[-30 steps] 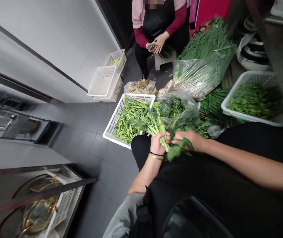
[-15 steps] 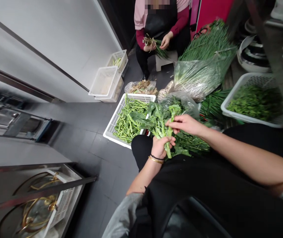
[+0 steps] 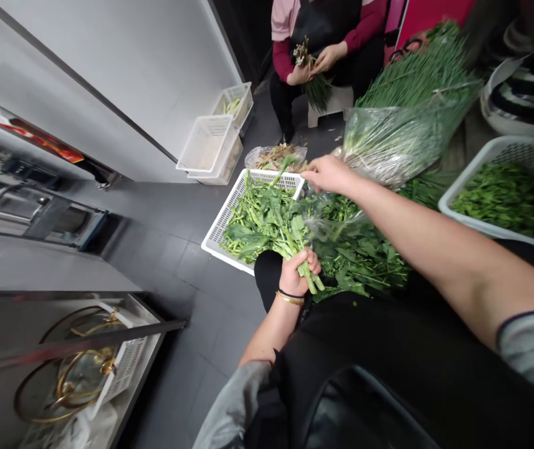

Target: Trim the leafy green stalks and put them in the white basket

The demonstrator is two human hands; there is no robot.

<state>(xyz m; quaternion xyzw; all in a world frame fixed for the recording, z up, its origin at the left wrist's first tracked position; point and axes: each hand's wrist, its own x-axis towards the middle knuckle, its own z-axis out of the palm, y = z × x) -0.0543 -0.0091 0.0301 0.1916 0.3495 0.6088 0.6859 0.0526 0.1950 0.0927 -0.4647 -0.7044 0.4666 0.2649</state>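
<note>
**Greens on the kitchen floor: where everything sat**

So the bunch of leafy greens (image 3: pixel 273 226) was in the left hand (image 3: pixel 296 274). That hand was clamped tight round the cut stalk ends, just above the person's knee. The leaves fanned up and left over the near side of a white basket (image 3: pixel 217 232) standing on the grey tiled floor (image 3: pixel 173 262).

The right hand (image 3: pixel 328 173) was well apart from the left, stretched out over the basket's far corner with the fingers bunched together. A single green stalk (image 3: pixel 281 167) was right by the fingertips. Honestly I couldn't tell if it was gripped or loose.

The basket already held a heap of trimmed stalks (image 3: pixel 250 202). Just to its right there was a clear plastic bag (image 3: pixel 329 219) with more greens inside, and a loose pile of leaves (image 3: pixel 369 259) lay beside it. Behind those lay a big bagged bundle of long thin green stems (image 3: pixel 402 125). A second basket (image 3: pixel 505 148) full of leaves sat off to the far right.

Past the first basket's far end was a small bag of scraps (image 3: pixel 276 156). Some stacked empty baskets (image 3: pixel 208 146) stood against the wall.

Further back another person (image 3: pixel 323 31) sat on a low stool, both hands on their own bunch. A metal trolley (image 3: pixel 42 215) stood at the left.
</note>
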